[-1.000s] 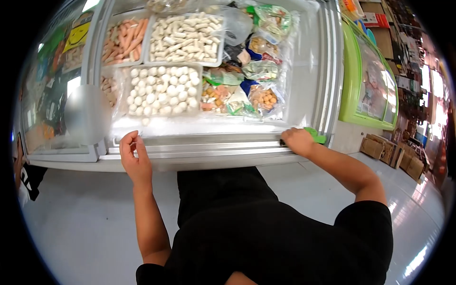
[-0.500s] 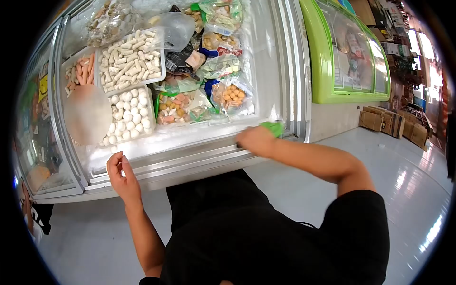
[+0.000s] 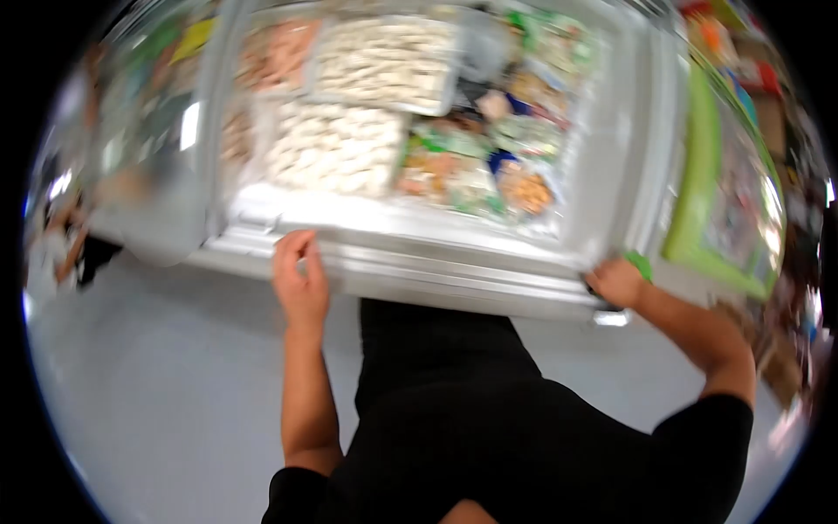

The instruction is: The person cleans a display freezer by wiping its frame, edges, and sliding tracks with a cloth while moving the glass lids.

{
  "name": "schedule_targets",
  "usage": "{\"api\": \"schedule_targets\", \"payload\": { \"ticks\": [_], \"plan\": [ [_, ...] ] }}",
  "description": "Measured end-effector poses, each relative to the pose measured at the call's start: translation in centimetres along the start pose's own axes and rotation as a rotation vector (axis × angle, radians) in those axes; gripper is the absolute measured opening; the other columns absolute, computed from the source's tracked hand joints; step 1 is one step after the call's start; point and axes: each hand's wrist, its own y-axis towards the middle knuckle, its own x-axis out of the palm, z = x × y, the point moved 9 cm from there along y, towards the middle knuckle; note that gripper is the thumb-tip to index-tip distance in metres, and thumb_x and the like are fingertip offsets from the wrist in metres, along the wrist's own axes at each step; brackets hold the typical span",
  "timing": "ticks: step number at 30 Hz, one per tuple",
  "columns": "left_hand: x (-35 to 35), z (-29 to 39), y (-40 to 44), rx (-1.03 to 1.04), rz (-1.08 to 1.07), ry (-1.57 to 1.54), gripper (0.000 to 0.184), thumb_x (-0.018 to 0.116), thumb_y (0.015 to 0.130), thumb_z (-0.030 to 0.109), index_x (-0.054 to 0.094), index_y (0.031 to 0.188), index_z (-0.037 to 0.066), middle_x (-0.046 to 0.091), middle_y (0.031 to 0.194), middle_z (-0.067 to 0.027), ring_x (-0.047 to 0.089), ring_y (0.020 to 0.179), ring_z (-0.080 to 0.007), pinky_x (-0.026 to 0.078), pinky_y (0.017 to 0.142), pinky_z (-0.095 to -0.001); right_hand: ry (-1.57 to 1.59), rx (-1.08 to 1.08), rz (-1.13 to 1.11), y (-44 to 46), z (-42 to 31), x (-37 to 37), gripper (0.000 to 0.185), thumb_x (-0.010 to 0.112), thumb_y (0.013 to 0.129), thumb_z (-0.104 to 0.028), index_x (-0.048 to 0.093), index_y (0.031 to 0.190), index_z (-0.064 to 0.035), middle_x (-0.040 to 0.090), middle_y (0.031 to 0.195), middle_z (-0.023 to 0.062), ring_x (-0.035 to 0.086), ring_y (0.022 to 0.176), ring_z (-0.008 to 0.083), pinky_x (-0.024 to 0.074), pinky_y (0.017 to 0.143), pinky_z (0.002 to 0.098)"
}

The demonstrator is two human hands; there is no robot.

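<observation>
My left hand (image 3: 299, 272) is at the freezer's front rim (image 3: 393, 272), fingers loosely bent, a gap between thumb and fingers and nothing visible in it. My right hand (image 3: 614, 282) is closed at the front right corner of the rim. It grips a green-and-black hand tool (image 3: 640, 265); green shows behind the fist and a dark part in front, but its kind is hidden. Inside the chest freezer, beyond my hands, lie a tray of white balls (image 3: 336, 148), a tray of pale short sticks (image 3: 384, 63) and bagged frozen food (image 3: 528, 188). Motion blurs the view.
A sliding glass lid (image 3: 161, 131) covers the freezer's left part. To the right stands a green-framed freezer (image 3: 694, 166), with cardboard boxes (image 3: 779, 371) on the floor past it. Another person (image 3: 61, 249) is at the far left edge.
The view has swung left, so the freezer appears farther right. My right hand still holds the green-and-black tool and is now at the rim's right corner; my left hand stays by the front rim.
</observation>
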Motion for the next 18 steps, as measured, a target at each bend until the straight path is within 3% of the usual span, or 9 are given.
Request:
{"api": "schedule_targets", "payload": {
  "ticks": [1,6,9,11,15,18],
  "plan": [
    [-1.4,-1.3,-0.6,0.013,0.065,0.069,0.011,0.056,0.090,0.004,0.061,0.099,0.002,0.060,0.098,-0.0086,0.058,0.087,-0.0179,0.047,0.076,-0.0270,0.044,0.008,0.049,0.4,0.0,-0.3,0.011,0.057,0.077,-0.015,0.057,0.087,-0.0098,0.062,0.078,0.0069,0.062,0.080,0.0258,0.0517,0.063,0.0419],
    [-6.1,-4.8,-3.4,-0.232,0.142,-0.040,0.011,0.056,0.090,0.005,0.062,0.099,0.002,0.060,0.099,-0.0083,0.057,0.087,-0.0167,0.047,0.076,-0.0270,0.404,-0.016,0.441,11.3,-7.1,-9.2,0.016,0.066,0.072,-0.010,0.055,0.084,-0.0085,0.059,0.080,0.0097,0.060,0.083,0.0313,0.0500,0.070,0.0419],
    [-8.8,-5.8,-4.6,-0.255,0.164,-0.015,0.011,0.055,0.091,0.005,0.062,0.099,0.002,0.058,0.100,-0.0085,0.057,0.087,-0.0169,0.047,0.077,-0.0268,0.566,-0.034,0.464,15.2,-10.1,-15.2,0.016,0.067,0.074,-0.012,0.056,0.086,-0.0087,0.060,0.083,0.0104,0.060,0.086,0.0320,0.0493,0.071,0.0422],
    [-10.0,-7.5,-5.1,-0.290,0.163,-0.006,0.011,0.055,0.091,0.005,0.062,0.099,0.002,0.058,0.101,-0.0086,0.057,0.087,-0.0170,0.047,0.078,-0.0266,0.789,-0.076,0.289,16.3,-10.9,-16.1,0.018,0.066,0.076,-0.012,0.056,0.090,-0.0095,0.062,0.087,0.0105,0.060,0.088,0.0320,0.0488,0.070,0.0431],
    [-11.9,-11.1,-5.9,-0.325,0.176,-0.033,0.011,0.055,0.091,0.004,0.062,0.100,0.002,0.058,0.101,-0.0089,0.057,0.086,-0.0178,0.047,0.077,-0.0266,0.419,-0.047,0.096,16.3,-12.3,-14.6,0.023,0.067,0.073,-0.010,0.055,0.092,-0.0100,0.063,0.089,0.0103,0.061,0.087,0.0324,0.0490,0.069,0.0441],
    [-13.3,-12.5,-5.8,-0.308,0.182,-0.015,0.011,0.055,0.091,0.004,0.062,0.100,0.002,0.059,0.098,-0.0097,0.058,0.083,-0.0188,0.048,0.075,-0.0270,0.333,-0.042,0.175,17.7,-14.3,-15.8,0.028,0.068,0.071,-0.008,0.053,0.095,-0.0094,0.063,0.087,0.0123,0.062,0.086,0.0330,0.0493,0.067,0.0445]
  ]
}}
